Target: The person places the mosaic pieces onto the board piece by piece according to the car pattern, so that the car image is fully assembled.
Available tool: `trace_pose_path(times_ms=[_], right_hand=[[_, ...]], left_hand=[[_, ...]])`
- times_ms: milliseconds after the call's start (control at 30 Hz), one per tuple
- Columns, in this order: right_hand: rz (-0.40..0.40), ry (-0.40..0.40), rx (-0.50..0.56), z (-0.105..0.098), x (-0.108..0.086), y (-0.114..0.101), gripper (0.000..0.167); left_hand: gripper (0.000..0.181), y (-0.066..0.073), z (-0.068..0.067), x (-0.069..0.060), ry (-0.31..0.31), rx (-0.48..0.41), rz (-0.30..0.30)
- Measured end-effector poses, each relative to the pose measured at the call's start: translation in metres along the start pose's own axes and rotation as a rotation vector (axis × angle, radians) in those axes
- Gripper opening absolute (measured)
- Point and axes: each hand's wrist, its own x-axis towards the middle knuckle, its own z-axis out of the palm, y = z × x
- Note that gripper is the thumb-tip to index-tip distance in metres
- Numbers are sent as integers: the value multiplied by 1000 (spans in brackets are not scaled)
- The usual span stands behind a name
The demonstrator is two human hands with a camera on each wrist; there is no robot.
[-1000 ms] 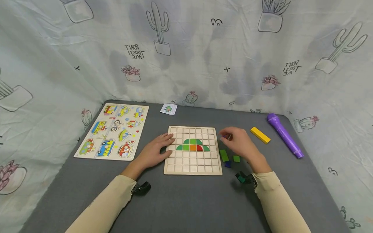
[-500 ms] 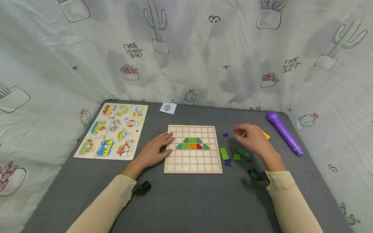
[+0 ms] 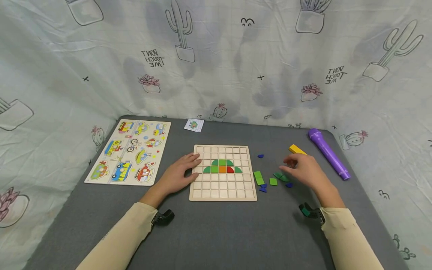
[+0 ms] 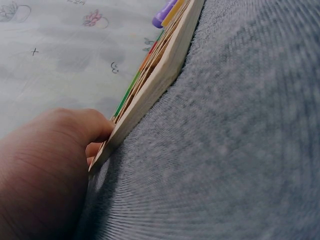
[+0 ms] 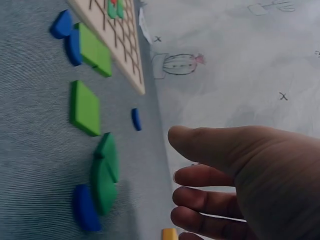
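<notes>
The grid board (image 3: 222,194) is set flat mid-counter (image 3: 216,232); two of its rows are partly filled with green, orange and red tiles (image 3: 230,170). The board's left edge is touched by the left hand (image 3: 180,172), fingers laid over the rim, thumb spread wide. Nothing is held by the right hand (image 3: 305,170): fingers loosely bent, thumb apart, hand raised just beside the dark green pieces (image 3: 282,177). Loose pieces are scattered right of the board: two light green squares (image 3: 258,178) side by side, a single green square (image 3: 273,182), blue pieces (image 3: 289,185). The yellow block (image 3: 297,149) is partly hidden behind the right hand; the purple microphone (image 3: 329,153) is placed farther right. The vehicle puzzle (image 3: 113,159) is seen at left, a card (image 3: 199,127) near the back edge.
</notes>
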Motion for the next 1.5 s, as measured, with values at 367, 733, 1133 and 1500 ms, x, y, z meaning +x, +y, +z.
trace_pose_path(times_ms=[367, 733, 1133, 1500], right_hand=[[-57, -86, 9, 25, -1, 8, 16], [-53, -97, -13, 30, 4, -1, 9], [-61, -24, -4, 31, 4, 0, 17], [-48, -21, -15, 39, 8, 1, 20]], left_hand=[[59, 0, 0, 1, -6, 3, -4], [59, -3, 2, 0, -5, 5, 1], [59, -1, 0, 1, -8, 8, -2], [59, -1, -1, 1, -10, 1, -4]])
